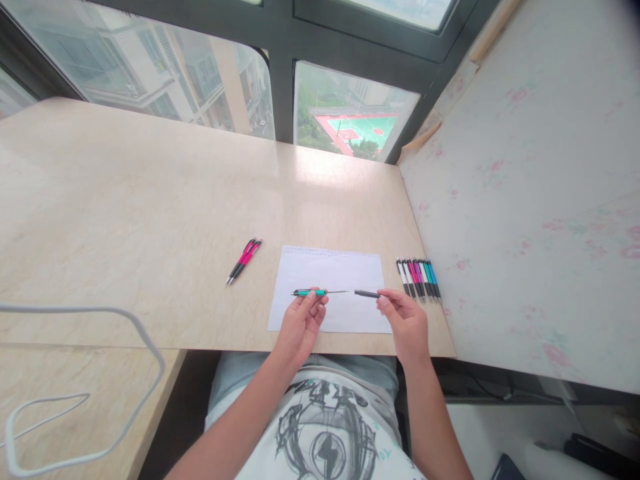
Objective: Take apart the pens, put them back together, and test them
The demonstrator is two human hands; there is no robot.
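In the head view, the left hand (304,319) is pinching a green pen barrel (319,293), its refill (340,291) sticking out, over paper (330,270) lying by the near edge of the surface (150,200). The right hand (409,323) is gripping a black pen section (367,293) just apart from the refill tip. Assorted pens (418,273) are lying by the right edge.

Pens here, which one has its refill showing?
The green pen in the left hand; the pink pair and the row beside the wall look assembled.
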